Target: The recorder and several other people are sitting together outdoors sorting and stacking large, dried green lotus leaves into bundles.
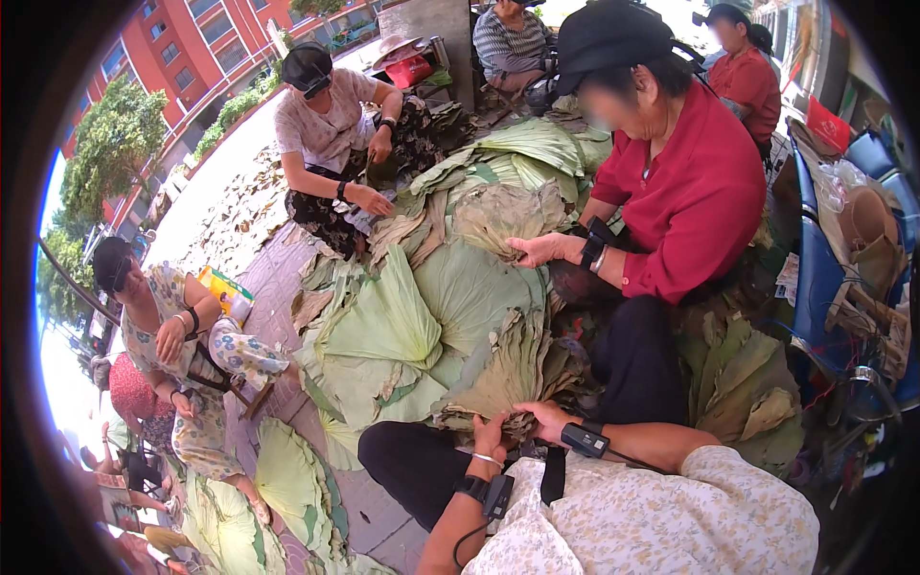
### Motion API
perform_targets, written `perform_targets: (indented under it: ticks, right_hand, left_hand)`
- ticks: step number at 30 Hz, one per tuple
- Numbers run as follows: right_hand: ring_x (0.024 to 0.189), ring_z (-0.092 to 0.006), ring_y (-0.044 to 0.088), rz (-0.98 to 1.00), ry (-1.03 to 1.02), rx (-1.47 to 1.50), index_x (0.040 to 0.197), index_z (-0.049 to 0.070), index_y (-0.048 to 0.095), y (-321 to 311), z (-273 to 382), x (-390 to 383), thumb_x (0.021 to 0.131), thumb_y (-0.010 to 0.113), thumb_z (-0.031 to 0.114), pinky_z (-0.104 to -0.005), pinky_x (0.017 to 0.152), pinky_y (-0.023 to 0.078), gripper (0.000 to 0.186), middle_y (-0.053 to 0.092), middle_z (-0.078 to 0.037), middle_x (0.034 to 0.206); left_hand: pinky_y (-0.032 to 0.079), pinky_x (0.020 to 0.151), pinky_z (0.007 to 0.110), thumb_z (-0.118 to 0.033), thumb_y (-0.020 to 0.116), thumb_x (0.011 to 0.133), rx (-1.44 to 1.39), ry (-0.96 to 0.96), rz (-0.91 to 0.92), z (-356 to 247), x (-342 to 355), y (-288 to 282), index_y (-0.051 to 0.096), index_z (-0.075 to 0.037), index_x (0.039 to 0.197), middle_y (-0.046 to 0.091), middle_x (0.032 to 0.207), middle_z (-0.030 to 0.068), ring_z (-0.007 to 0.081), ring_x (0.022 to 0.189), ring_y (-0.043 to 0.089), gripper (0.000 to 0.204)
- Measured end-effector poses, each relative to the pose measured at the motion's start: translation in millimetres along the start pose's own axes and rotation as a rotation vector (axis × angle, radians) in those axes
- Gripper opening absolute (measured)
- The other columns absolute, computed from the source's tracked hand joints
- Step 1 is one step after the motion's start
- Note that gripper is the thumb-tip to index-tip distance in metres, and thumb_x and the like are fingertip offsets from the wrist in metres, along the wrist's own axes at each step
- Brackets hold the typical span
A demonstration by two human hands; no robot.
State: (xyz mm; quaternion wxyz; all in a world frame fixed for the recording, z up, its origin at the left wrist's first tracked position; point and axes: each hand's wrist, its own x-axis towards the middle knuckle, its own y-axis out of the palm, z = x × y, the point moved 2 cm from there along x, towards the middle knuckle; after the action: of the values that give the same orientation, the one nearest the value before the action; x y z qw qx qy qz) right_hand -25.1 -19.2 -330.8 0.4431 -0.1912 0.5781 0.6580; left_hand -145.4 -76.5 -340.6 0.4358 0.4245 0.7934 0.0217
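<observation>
Both my hands grip a bundle of folded, dried brown-green lotus leaves (508, 379) over my lap. My left hand (491, 443) pinches the bundle's near edge; a bracelet and a black wrist device sit on that wrist. My right hand (548, 420) clasps the same edge just to the right, with a black device strapped to its wrist. Beyond the bundle lies a heap of large pale-green lotus leaves (402, 326) spread on the ground.
A person in a red top (690, 192) sits opposite, holding a dried leaf (503, 216). Other seated people work at the left (182, 355) and at the back (335, 125). More leaves cover the pavement (287, 479); blue chairs (824, 268) stand at the right.
</observation>
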Motion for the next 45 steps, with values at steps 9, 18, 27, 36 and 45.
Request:
perform_targets:
  ticks: [9,18,27,36,45]
  right_hand:
    - [0.086,-0.0264,0.059,-0.003,-0.045,-0.02,0.09,-0.003,0.057,11.3,5.8,-13.0,0.078,0.061,0.007,-0.0439,0.079,0.048,0.016,0.062,-0.012,0.092]
    - [0.081,-0.0226,0.06,0.003,-0.044,-0.093,0.085,0.003,0.06,3.5,1.4,-3.5,0.078,0.062,0.015,-0.0404,0.072,0.05,0.014,0.062,-0.009,0.086]
    - [0.089,-0.0257,0.058,0.011,-0.011,-0.045,0.09,0.0,0.058,7.9,4.6,-12.0,0.081,0.06,0.013,-0.0448,0.079,0.047,0.016,0.061,-0.011,0.094]
    - [0.094,-0.0264,0.057,0.005,0.003,-0.042,0.094,0.0,0.057,6.7,4.6,-8.5,0.08,0.06,0.012,-0.0469,0.083,0.044,0.019,0.061,-0.012,0.099]
    - [0.08,-0.0168,0.058,0.173,-0.274,-0.238,0.087,-0.001,0.059,31.7,22.4,-17.1,0.077,0.066,0.012,-0.0323,0.069,0.049,0.018,0.061,-0.007,0.087]
  left_hand:
    - [0.049,0.061,0.049,-0.006,0.062,0.075,-0.006,-0.072,-0.041,-7.5,-4.6,2.4,0.02,-0.019,0.127,0.047,0.108,0.0158,0.0319,0.083,0.055,0.068]
    - [0.048,0.062,0.051,-0.007,0.06,0.076,-0.026,-0.086,-0.043,-10.0,-9.4,5.6,0.016,-0.019,0.129,0.047,0.107,0.0165,0.032,0.083,0.056,0.069]
    - [0.048,0.061,0.051,-0.004,0.059,0.076,0.049,-0.035,-0.046,-13.5,-16.0,11.6,0.03,-0.016,0.113,0.049,0.105,0.0138,0.0323,0.084,0.056,0.048]
    - [0.052,0.061,0.05,-0.002,0.059,0.074,0.02,-0.024,-0.037,-12.1,-8.9,11.3,0.029,-0.012,0.11,0.048,0.102,0.0181,0.0335,0.081,0.058,0.048]
    - [0.048,0.073,0.038,-0.004,0.06,0.075,0.043,0.352,-0.058,-19.9,-5.2,7.5,0.026,-0.008,0.126,0.047,0.113,0.0135,0.0257,0.092,0.053,0.062]
